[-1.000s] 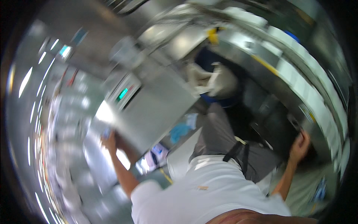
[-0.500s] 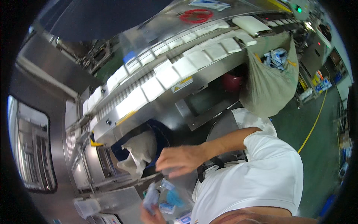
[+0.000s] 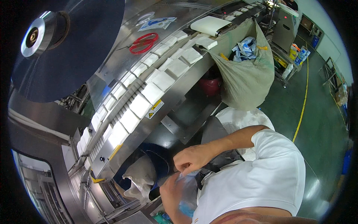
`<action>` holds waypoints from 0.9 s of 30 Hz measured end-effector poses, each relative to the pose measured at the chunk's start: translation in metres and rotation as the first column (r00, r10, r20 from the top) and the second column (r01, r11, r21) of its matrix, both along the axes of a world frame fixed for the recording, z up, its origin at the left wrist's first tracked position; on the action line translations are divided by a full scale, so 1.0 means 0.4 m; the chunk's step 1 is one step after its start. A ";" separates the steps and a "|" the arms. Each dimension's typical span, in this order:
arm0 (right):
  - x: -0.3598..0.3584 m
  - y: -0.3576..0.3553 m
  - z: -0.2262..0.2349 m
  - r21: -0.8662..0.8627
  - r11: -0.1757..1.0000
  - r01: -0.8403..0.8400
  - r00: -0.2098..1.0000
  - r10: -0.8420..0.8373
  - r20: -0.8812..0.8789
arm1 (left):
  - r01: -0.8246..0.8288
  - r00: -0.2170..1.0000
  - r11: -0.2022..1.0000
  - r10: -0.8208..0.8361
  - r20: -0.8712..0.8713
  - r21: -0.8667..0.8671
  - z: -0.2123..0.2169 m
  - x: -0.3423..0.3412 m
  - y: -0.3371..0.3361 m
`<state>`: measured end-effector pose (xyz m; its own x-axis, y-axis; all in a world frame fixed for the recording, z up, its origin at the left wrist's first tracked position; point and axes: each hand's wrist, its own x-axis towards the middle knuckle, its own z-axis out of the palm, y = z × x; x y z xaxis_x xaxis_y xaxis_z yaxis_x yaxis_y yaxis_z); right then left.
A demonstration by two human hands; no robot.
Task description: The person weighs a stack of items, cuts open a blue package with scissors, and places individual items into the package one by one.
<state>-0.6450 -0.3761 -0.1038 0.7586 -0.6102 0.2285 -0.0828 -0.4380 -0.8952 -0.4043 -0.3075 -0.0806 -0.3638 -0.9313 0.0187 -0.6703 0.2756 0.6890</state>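
1. Clear plastic packet (image 3: 186, 188) with blue print sits low, close to the person's chest.
2. Left hand (image 3: 172, 192) grasps it from below; right hand (image 3: 191, 158) pinches its top edge.
3. Beyond, white pads (image 3: 153, 93) line a steel conveyor (image 3: 164, 112).

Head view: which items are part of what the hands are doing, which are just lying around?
In hand:
- left hand and right hand on a clear plastic packet

Lying about:
- red scissors on the machine top
- white pads on the conveyor
- grey sack of packets
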 end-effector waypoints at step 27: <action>-0.095 -0.121 0.271 -0.777 0.601 0.188 0.980 -0.063 0.188 | -0.251 0.273 0.785 0.618 -0.737 0.566 -0.126 -0.021 0.053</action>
